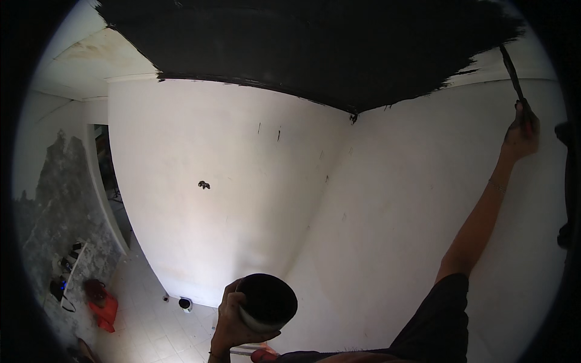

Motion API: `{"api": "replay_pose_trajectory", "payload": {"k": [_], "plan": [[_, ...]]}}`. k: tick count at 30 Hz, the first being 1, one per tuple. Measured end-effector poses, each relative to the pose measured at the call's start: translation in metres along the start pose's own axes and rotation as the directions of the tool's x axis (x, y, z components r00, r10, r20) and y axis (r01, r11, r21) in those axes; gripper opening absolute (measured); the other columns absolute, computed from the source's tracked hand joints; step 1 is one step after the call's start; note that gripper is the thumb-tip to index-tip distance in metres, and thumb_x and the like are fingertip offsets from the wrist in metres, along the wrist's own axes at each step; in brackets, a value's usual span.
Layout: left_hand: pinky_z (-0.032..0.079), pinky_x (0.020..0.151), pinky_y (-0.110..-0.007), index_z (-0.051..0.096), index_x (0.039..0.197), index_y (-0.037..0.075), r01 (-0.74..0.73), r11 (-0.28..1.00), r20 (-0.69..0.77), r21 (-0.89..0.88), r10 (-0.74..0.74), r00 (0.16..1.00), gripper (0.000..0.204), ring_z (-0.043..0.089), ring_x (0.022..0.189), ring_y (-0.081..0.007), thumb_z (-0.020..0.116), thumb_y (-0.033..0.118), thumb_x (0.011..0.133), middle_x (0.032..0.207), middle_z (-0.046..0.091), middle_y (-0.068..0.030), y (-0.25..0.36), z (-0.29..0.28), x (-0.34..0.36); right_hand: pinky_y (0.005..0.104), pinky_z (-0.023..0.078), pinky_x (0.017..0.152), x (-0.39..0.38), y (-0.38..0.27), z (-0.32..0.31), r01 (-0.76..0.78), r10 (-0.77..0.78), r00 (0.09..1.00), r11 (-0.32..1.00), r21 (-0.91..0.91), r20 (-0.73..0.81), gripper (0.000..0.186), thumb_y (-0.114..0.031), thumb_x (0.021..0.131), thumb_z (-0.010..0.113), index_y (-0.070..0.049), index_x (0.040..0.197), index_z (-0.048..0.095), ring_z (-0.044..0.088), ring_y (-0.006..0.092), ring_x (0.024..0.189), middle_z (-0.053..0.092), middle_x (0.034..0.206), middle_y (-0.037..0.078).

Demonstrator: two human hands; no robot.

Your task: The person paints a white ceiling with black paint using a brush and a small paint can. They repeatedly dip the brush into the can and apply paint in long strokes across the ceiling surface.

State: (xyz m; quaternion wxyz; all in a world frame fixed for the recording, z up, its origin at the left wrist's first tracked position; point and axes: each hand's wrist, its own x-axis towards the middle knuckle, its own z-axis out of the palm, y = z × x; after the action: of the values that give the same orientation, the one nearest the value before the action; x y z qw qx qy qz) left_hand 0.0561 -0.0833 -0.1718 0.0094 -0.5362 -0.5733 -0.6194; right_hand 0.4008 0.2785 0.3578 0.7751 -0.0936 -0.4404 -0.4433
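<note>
Low in the middle, my left hand (233,317) is closed round a round tub (266,299) with a very dark inside and pale lower wall, held upright. My right arm is raised at the right, and my right hand (521,134) grips a dark, paint-stained paintbrush (513,75), its upper end at the edge of a large patch of black paint (315,42) on the white ceiling (112,51). The patch has ragged brushed edges and reaches the corner where two white walls meet. Its bristles are hard to make out against the black.
A doorway (106,181) opens at the left, beside a mottled grey wall (45,187) with a small shelf (75,269) of devices. A red bag-like object (106,311) and a small dark-topped container (185,305) sit on the tiled floor (151,333). Metal rungs show partly below my left hand.
</note>
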Motion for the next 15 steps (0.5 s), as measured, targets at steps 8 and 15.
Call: {"api": "replay_pose_trajectory", "payload": {"k": [8, 15], "plan": [[0.056, 0.1, -0.054, 0.042, 0.121, 0.011, -0.007, 0.999, 0.002, -0.042, 0.007, 1.0, 0.103, 0.059, 0.126, -0.0475, 0.106, 0.042, 0.047, 0.14, 0.05, -0.0277, 0.003, 0.013, 0.003, 0.033, 0.056, 0.079, -0.06, -0.041, 0.034, -0.06, -0.036, 0.854, 0.984, 0.167, 0.52, 0.016, -0.012, 0.089, 0.08, -0.008, 0.104, 0.078, 0.075, 0.0213, 0.087, 0.078, 0.094, 0.01], [0.057, 0.099, -0.053, 0.041, 0.123, 0.01, -0.035, 0.997, 0.057, -0.069, 0.039, 0.998, 0.104, 0.06, 0.126, -0.0465, 0.105, 0.044, 0.048, 0.14, 0.049, -0.0279, 0.011, 0.025, 0.007, 0.037, 0.056, 0.079, -0.091, -0.029, 0.106, -0.03, -0.108, 0.852, 0.967, 0.254, 0.512, 0.021, -0.011, 0.086, 0.083, -0.002, 0.104, 0.076, 0.073, 0.0306, 0.086, 0.077, 0.096, 0.015]]}}
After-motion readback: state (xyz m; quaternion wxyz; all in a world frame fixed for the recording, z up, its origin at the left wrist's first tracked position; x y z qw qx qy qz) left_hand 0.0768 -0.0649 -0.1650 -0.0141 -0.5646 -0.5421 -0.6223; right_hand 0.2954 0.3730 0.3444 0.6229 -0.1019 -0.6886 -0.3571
